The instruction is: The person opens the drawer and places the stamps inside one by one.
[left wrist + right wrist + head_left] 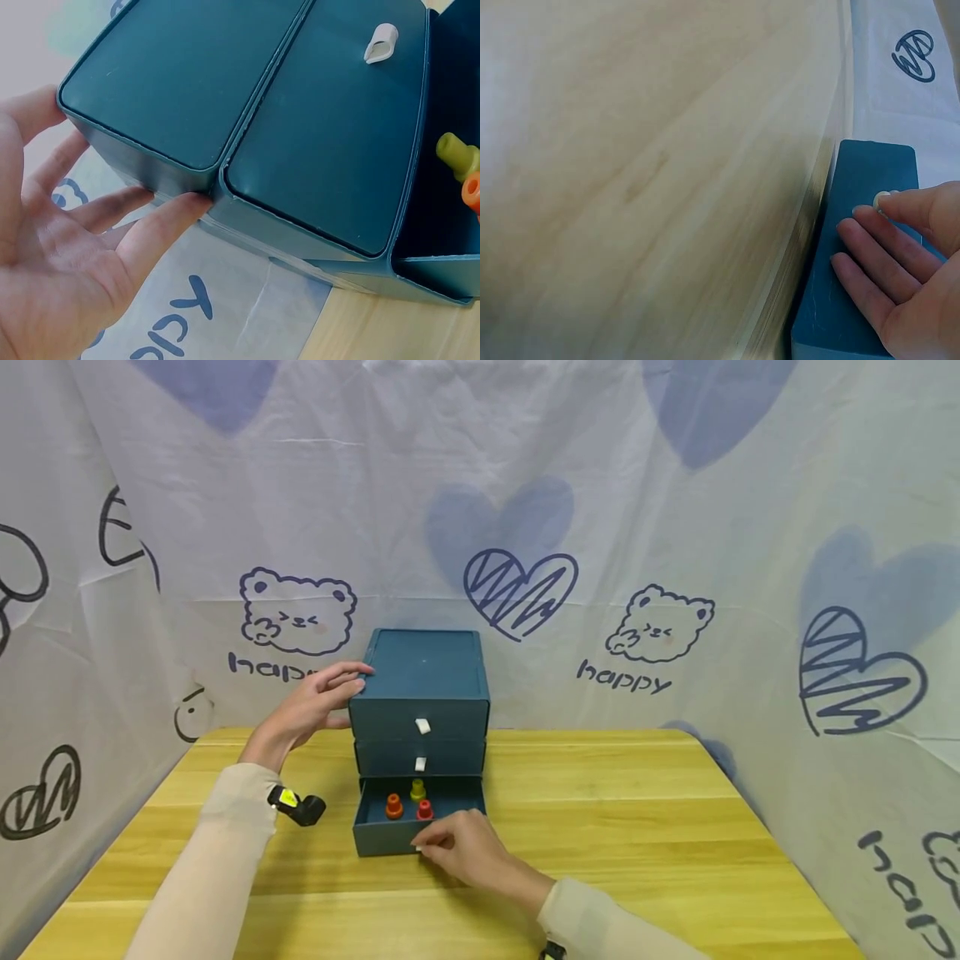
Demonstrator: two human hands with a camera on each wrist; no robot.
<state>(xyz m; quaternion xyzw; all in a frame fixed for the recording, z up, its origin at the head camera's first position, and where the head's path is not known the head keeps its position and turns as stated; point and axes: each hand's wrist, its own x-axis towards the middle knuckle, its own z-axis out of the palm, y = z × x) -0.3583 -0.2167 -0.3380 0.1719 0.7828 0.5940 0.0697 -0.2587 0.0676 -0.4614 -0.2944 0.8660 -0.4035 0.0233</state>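
A smooth, boxy dark-teal drawer chest stands on the grainy wooden table; the left hand rests straight fingers against its side, the right hand pinches the open bottom drawer's small white tab

three drawers, three pegs (perhaps bottles)

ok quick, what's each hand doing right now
Left hand: open, straight fingers resting against the drawer box.
Right hand: pinching the small white pull tab on the open bottom drawer.
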